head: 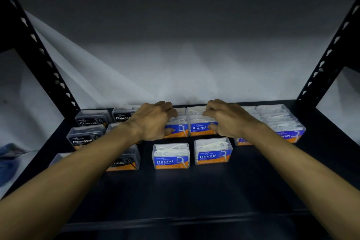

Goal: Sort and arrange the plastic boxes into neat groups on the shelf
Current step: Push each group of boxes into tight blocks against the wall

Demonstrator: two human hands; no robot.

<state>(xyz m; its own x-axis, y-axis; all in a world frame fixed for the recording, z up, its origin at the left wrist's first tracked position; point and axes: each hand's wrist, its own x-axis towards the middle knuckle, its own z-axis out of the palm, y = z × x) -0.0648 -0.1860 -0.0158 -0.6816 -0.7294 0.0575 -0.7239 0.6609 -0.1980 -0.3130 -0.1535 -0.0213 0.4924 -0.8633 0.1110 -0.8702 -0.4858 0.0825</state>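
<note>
Clear plastic floss boxes lie in groups on a dark shelf (194, 191). Black "Charcoal" boxes (85, 138) fill the left side. Blue "Round" boxes take the middle, and blue "Smooth" boxes (288, 130) stand at the right. My left hand (155, 121) grips the left middle-row Round box (178, 129), thumb at its front and fingers over its top. In the same way my right hand (226, 119) grips the neighbouring Round box (200, 127). These two boxes touch side by side. Closer to me, two more Round boxes (171, 156) (213, 151) stand apart, untouched.
Black perforated uprights (39, 50) (331, 50) frame the shelf at left and right. A white wall (185, 54) closes the back, right behind the rear row. The upper shelf overhangs. Blue cloth (9, 160) lies outside at left.
</note>
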